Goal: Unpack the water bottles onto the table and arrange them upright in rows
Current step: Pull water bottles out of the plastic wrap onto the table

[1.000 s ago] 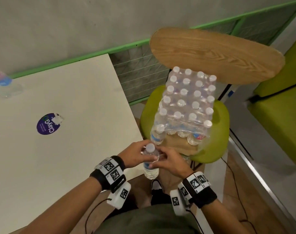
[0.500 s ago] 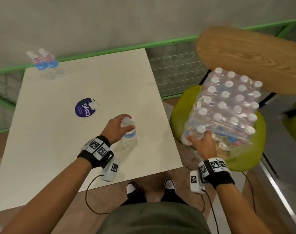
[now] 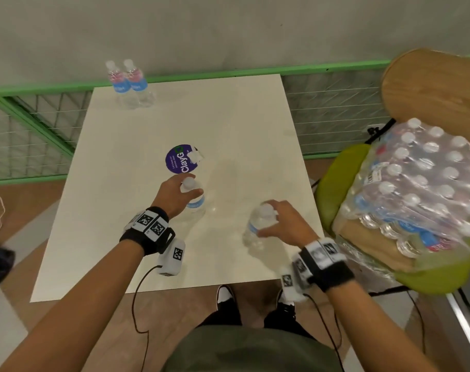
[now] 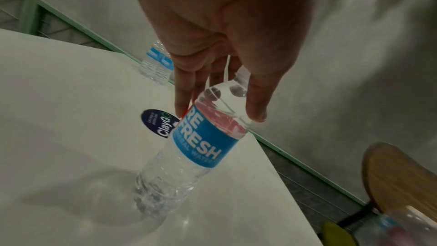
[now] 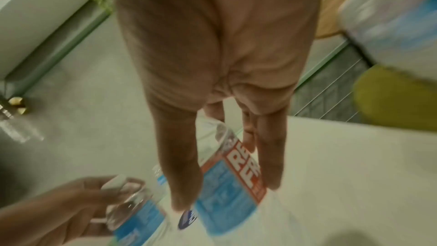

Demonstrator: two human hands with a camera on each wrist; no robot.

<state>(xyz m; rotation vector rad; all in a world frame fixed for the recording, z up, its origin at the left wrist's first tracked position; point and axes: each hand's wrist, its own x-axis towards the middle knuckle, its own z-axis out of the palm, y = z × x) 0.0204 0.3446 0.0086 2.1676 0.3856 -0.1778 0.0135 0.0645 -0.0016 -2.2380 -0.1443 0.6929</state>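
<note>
Over the counter (image 3: 121,183), one bottle (image 3: 195,202) is gripped near its cap by the left hand (image 3: 172,196); a second bottle (image 3: 256,224) is gripped by the right hand (image 3: 287,224).

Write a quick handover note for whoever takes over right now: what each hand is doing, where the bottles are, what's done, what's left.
Left hand grips a bottle by its neck, near the purple sticker at mid-table.
Right hand grips a second bottle near the table's right edge; whether either base is set down is unclear.
Done: two bottles stand upright, side by side, at the far left corner.
Left: set down these two, then unpack the shrink-wrapped pack on the green chair and build the rows.
</note>
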